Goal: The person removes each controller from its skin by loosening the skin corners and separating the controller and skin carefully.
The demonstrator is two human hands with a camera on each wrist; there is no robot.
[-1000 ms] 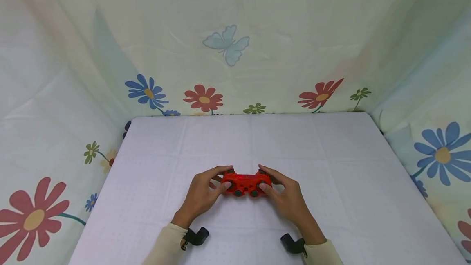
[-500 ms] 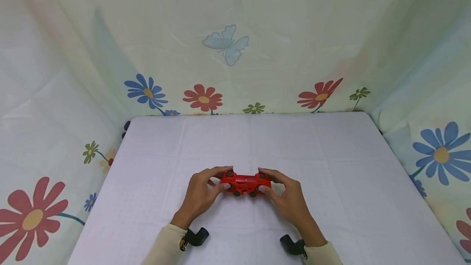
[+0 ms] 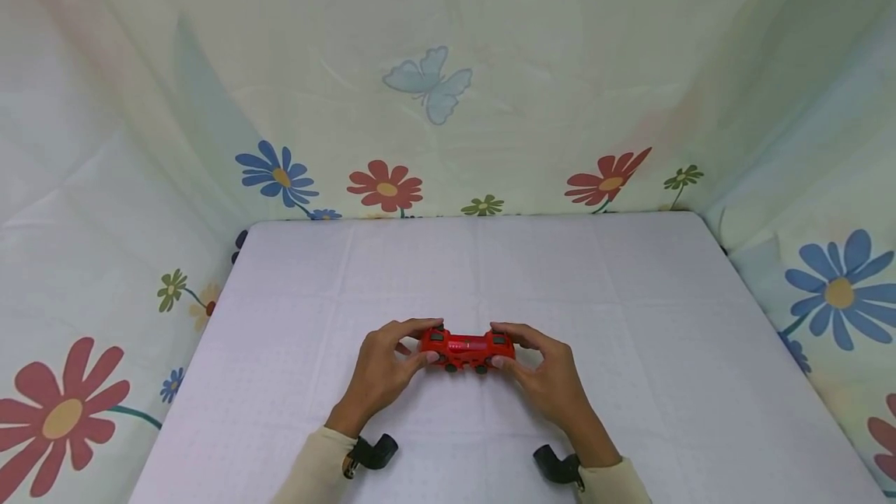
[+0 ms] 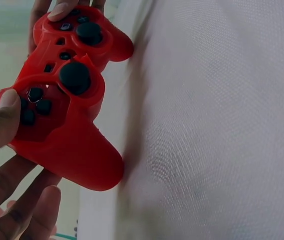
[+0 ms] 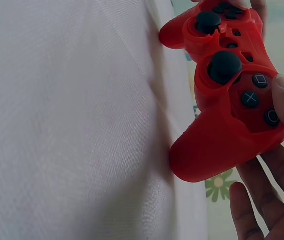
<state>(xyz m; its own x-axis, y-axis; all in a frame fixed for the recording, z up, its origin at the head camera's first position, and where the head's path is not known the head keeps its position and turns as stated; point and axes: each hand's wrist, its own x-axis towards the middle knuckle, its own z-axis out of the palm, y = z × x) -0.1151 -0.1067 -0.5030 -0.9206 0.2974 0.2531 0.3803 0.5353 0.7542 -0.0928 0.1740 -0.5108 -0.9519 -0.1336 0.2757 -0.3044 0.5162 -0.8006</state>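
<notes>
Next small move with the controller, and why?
Probably tip the red controller flat onto the white cloth before letting go: the left hand and right hand hold it steeply upright, handles at or just above the cloth, so it might topple if released.

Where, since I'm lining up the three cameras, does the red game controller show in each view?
Head: controller in the lower middle, between the left hand and right hand.
Left wrist: controller, upper left.
Right wrist: controller, upper right.
Shared landmark: the white cloth, on the right in left wrist, left in right wrist.
</notes>
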